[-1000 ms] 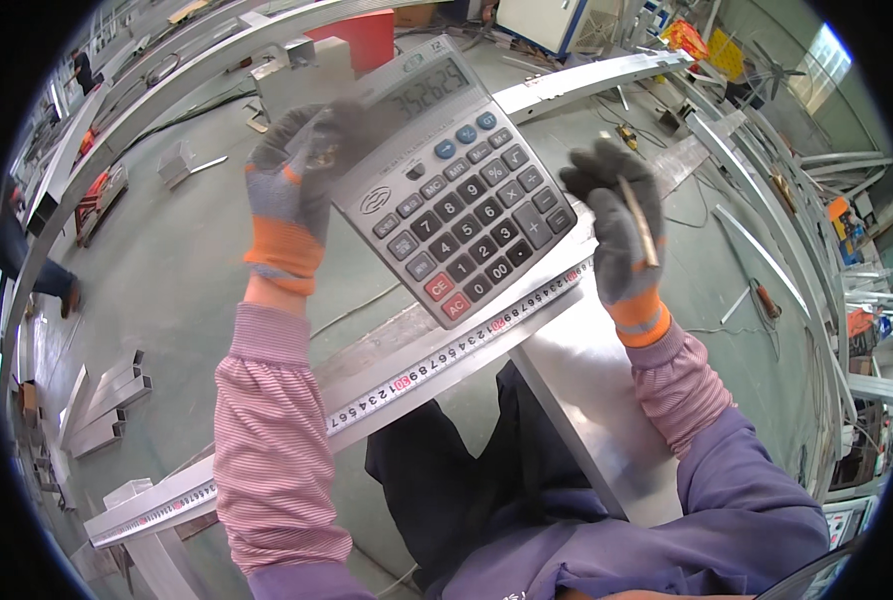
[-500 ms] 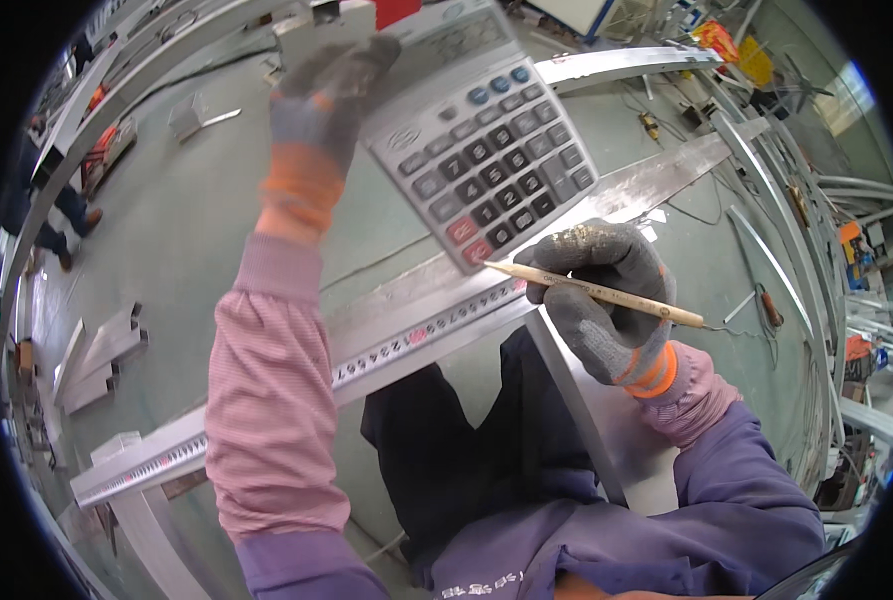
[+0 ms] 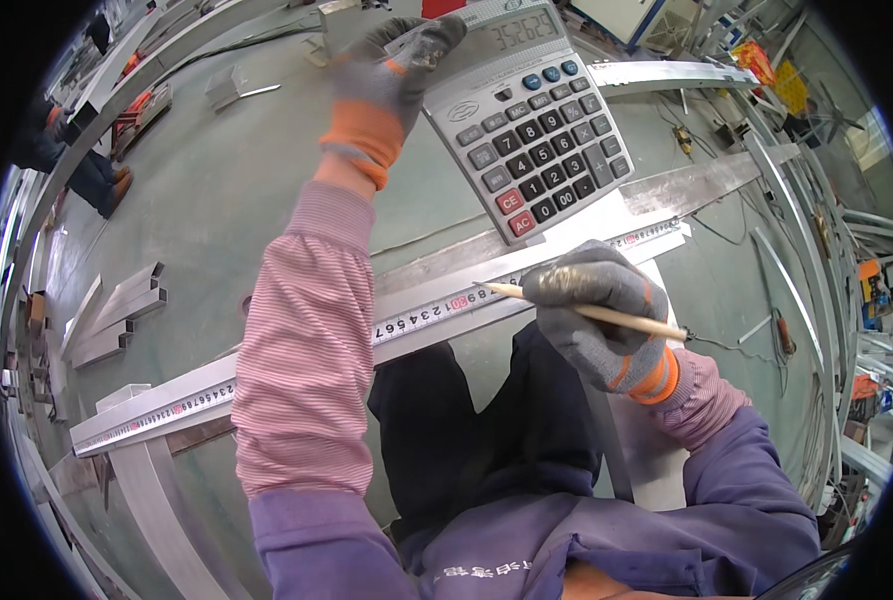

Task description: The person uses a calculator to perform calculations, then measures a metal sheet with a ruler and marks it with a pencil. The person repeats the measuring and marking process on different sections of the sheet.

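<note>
My left hand, in a grey glove with an orange cuff, grips the upper left side of a silver calculator. Digits show on its display, and its keys face up. My gloved right hand is closed around a light wooden pencil. The pencil's sharpened tip points left, below the calculator and over a measuring tape. That tape lies stretched along a long silver metal bar. My left forearm crosses above the bar and hides part of the tape.
Cut metal profiles lie on the green floor at left. A person stands at the far left. Frame members meet the bar below. A cable and a tool with an orange-red handle lie at right, near stacked metal lengths.
The pencil tip has left the red key at the calculator's lower corner and now hovers over the tape. The calculator has shifted right and its display has become readable.
</note>
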The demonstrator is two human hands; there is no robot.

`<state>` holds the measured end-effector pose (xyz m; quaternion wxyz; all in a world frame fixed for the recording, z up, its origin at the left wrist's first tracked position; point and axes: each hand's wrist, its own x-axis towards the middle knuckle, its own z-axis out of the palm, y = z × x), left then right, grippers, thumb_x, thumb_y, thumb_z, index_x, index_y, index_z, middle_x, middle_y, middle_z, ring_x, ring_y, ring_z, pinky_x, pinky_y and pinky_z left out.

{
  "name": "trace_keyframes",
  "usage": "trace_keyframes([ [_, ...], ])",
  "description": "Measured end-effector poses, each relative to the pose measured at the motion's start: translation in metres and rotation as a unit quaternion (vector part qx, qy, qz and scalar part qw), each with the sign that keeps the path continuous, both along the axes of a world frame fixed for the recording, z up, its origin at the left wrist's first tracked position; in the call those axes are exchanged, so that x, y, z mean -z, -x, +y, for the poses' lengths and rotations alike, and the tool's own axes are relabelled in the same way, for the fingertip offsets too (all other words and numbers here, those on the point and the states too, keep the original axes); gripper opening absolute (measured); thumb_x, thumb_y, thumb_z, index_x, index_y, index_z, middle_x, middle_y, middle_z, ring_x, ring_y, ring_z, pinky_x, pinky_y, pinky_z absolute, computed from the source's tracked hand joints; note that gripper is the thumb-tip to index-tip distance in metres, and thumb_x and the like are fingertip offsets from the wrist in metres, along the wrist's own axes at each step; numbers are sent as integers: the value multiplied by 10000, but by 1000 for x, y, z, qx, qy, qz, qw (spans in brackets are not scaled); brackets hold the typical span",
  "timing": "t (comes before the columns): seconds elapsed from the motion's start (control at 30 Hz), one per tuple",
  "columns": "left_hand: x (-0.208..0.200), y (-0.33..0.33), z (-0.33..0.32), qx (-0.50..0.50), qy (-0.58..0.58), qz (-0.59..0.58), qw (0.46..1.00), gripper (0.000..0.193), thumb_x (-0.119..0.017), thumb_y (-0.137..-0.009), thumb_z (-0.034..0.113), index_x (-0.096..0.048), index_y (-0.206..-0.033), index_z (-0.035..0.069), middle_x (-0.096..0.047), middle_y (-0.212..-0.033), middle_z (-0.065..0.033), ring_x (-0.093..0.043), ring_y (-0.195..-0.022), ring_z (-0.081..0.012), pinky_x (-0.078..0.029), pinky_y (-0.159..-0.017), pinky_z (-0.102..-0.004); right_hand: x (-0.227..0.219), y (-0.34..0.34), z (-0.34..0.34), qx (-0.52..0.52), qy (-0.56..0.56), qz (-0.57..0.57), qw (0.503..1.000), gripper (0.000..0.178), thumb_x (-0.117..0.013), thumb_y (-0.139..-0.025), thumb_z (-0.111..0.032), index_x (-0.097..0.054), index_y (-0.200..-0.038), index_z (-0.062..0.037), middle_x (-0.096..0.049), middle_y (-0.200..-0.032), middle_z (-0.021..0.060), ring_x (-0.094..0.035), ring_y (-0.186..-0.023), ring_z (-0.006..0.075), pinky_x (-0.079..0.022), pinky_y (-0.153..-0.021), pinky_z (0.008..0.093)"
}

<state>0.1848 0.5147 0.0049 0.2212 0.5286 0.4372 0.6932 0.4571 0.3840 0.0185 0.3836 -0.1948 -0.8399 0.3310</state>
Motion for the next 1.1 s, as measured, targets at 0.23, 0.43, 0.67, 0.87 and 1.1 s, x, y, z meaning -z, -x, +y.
trace_keyframes([
  [0.23,8,0,6,39,-38,-33,998,274,-740,-901,126,-679,-1099,-53,-749,-1073,-128,-706,-968,-154,-524,-928,-257,11,-7,-4,-9,62,-22,998,157,-614,-898,24,-638,-1053,28,-689,-996,147,-691,-879,189,-566,-785,306],
  [0.43,11,2,6,66,-48,-33,996,288,-763,-887,166,-688,-1072,-41,-754,-1040,-104,-692,-931,-128,-516,-890,-247,21,5,-12,23,140,63,988,191,-699,-819,21,-669,-1006,-1,-715,-926,104,-700,-813,173,-548,-733,287],
  [0.67,3,-9,-4,30,-34,-50,998,427,-863,-770,327,-747,-1001,-14,-742,-890,-61,-622,-784,-119,-495,-748,-273,4,15,-17,40,52,11,998,173,-715,-808,11,-676,-976,2,-708,-899,102,-700,-787,176,-554,-705,298],
  [0.87,7,-6,-3,38,-15,-10,999,313,-731,-897,120,-644,-1131,-69,-734,-1095,-164,-701,-989,-184,-524,-942,-284,15,21,-21,46,76,10,996,124,-704,-813,10,-679,-933,-9,-668,-821,89,-669,-703,200,-526,-641,313],
  [1.1,9,-4,-3,62,-29,-40,997,339,-771,-871,101,-611,-1127,-55,-724,-1117,-194,-713,-1030,-227,-529,-984,-309,25,21,-14,34,18,50,998,133,-721,-843,-27,-648,-954,-32,-655,-791,67,-664,-683,188,-513,-589,309],
])
